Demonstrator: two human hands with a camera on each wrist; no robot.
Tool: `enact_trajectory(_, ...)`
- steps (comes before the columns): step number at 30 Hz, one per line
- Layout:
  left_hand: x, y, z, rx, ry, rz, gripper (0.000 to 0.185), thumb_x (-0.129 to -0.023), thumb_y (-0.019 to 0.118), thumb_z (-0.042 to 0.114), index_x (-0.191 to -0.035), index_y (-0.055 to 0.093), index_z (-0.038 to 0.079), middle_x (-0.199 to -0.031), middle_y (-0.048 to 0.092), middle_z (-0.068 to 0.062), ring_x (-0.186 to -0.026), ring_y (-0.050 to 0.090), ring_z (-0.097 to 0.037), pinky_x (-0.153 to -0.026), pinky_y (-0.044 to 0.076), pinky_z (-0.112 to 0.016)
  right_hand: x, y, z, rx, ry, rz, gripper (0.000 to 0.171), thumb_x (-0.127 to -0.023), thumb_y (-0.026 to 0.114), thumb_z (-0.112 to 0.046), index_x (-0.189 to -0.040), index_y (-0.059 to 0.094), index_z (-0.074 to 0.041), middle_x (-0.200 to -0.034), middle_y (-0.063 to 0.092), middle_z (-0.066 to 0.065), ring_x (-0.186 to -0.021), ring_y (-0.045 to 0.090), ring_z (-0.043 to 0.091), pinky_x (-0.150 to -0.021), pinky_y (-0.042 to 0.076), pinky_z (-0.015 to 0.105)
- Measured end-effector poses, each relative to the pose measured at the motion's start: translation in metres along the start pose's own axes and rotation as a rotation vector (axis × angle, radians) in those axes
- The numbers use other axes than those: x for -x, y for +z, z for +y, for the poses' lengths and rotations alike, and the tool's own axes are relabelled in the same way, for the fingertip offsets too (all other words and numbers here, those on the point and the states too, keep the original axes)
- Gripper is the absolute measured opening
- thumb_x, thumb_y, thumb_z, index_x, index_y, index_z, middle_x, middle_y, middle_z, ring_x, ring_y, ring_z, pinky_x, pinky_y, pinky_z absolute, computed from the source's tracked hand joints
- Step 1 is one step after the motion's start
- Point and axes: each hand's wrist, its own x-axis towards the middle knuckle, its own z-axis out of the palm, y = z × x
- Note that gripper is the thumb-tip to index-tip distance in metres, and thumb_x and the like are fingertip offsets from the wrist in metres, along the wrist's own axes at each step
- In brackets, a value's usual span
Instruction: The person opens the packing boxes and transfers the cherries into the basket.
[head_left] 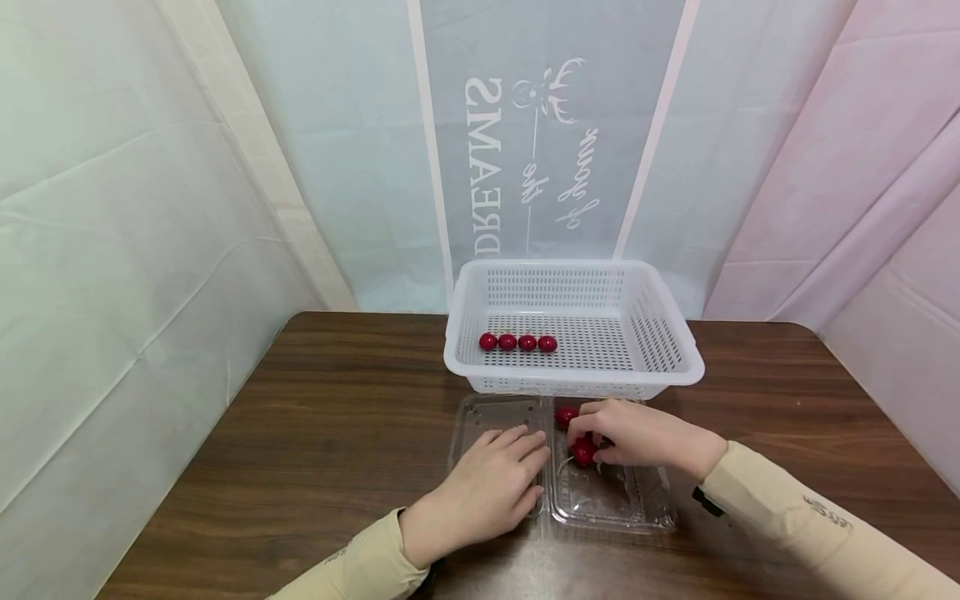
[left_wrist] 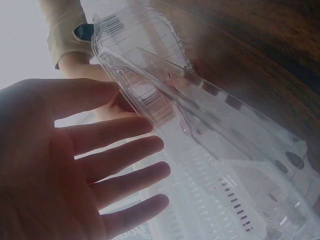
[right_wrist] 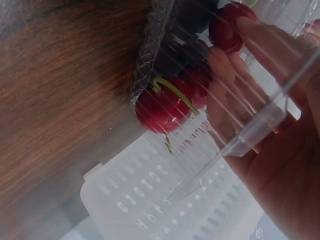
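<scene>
My right hand (head_left: 626, 433) is inside the clear plastic clamshell box (head_left: 615, 518), pinching a dark red cherry (head_left: 582, 452) between thumb and fingers. In the right wrist view the pinched cherry (right_wrist: 225, 31) shows at the fingertips. Another cherry (head_left: 566, 416) lies near the box's far end; there a green-stemmed cherry (right_wrist: 162, 106) is seen through the wall, with more red fruit behind it. My left hand (head_left: 487, 483) lies over the opened lid (head_left: 480, 410), palm down, fingers extended toward the hinge. Its straight, spread fingers (left_wrist: 125, 150) show beside the clear plastic.
Just behind the box stands a white perforated basket (head_left: 573, 379), with several cherries (head_left: 517, 342) in a row at the left of its floor. Everything rests on a brown wooden table (head_left: 337, 433). Pale curtains (head_left: 360, 125) hang behind and at the sides.
</scene>
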Motion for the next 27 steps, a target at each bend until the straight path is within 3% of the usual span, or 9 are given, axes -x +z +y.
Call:
enact_trajectory(13,-0.0008,0.0001,0.0004,-0.003,0.001,-0.001,0.039,-0.09,0.059,0.037,-0.121,0.063,0.013,-0.13,0.06,-0.003,-0.123,0.054,-0.022,-0.095,0.045,-0.036,0.0029,0.0034,0.0001,-0.011,-0.008,0.021,0.022,-0.075,0.079,-0.017,-0.09,0.063,-0.018,-0.089,0.061,-0.009,-0.072,0.056,0.001,-0.062,0.048,0.019)
enact_trajectory(22,-0.001,0.0,0.0003,0.001,-0.003,-0.019,0.039,-0.091,0.058,0.037,-0.122,0.063,0.013,-0.131,0.059,-0.003,-0.123,0.053,-0.021,-0.096,0.045,-0.036,0.007,0.006,0.0015,0.038,-0.065,0.04,0.021,-0.079,0.075,-0.02,-0.098,0.067,-0.023,-0.09,0.059,-0.009,-0.072,0.055,0.002,-0.063,0.047,0.019)
enact_trajectory(27,-0.0007,-0.0001,0.0006,-0.006,-0.003,-0.011,0.039,-0.091,0.059,0.037,-0.122,0.063,0.013,-0.13,0.059,-0.003,-0.123,0.054,-0.021,-0.096,0.045,-0.036,0.0101,0.0057,0.0025,0.013,-0.086,0.061,0.021,-0.079,0.075,-0.015,-0.098,0.068,-0.021,-0.092,0.059,-0.007,-0.07,0.054,0.001,-0.06,0.045,0.017)
